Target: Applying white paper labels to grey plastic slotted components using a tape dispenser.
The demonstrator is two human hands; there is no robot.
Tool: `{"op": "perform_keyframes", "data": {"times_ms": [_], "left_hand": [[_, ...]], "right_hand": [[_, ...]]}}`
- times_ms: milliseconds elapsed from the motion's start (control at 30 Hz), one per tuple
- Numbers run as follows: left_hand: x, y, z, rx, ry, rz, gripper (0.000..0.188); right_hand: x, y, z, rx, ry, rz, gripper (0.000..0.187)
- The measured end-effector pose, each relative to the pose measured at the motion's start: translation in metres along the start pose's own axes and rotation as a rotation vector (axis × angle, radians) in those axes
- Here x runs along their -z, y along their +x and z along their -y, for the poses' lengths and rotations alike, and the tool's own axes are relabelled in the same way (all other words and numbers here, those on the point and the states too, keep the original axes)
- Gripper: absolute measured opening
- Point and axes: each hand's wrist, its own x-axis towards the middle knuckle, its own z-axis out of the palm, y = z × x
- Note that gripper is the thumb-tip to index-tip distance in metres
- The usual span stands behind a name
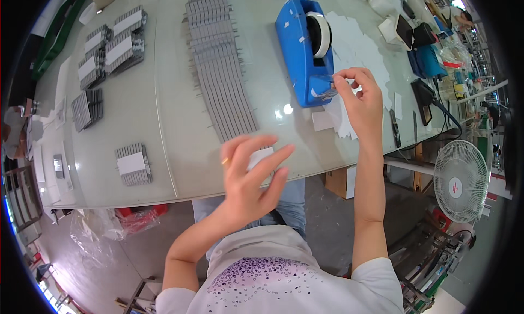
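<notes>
My right hand (362, 98) is at the front end of a blue tape dispenser (292, 46), thumb and forefinger pinched on the end of the clear tape (323, 88) by the cutter. A pale roll (323, 35) sits in the dispenser. My left hand (251, 175) holds nothing, its fingers spread above the table's near edge. Beneath its fingers shows a white card (260, 157), partly hidden, at the near end of a long row of grey slatted strips (224, 90).
Grey bundles with white labels (120, 49) stand at the far left; another labelled bundle (132, 164) lies nearer. White paper pieces (355, 46) spread right of the dispenser. A black-handled tool (394, 129) lies by the right edge. A white fan (462, 181) stands beside the table.
</notes>
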Motion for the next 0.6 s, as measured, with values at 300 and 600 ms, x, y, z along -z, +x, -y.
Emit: {"op": "perform_keyframes", "data": {"times_ms": [300, 600], "left_hand": [[-0.086, 0.058, -0.005, 1.252, -1.469, 0.118, 0.028], [-0.087, 0.076, -0.004, 1.295, -1.603, 0.078, 0.019]], "right_hand": [[0.014, -0.059, 0.007, 0.051, 0.128, -0.034, 0.007], [0.014, -0.068, 0.004, 0.03, 0.13, 0.006, 0.006]]}}
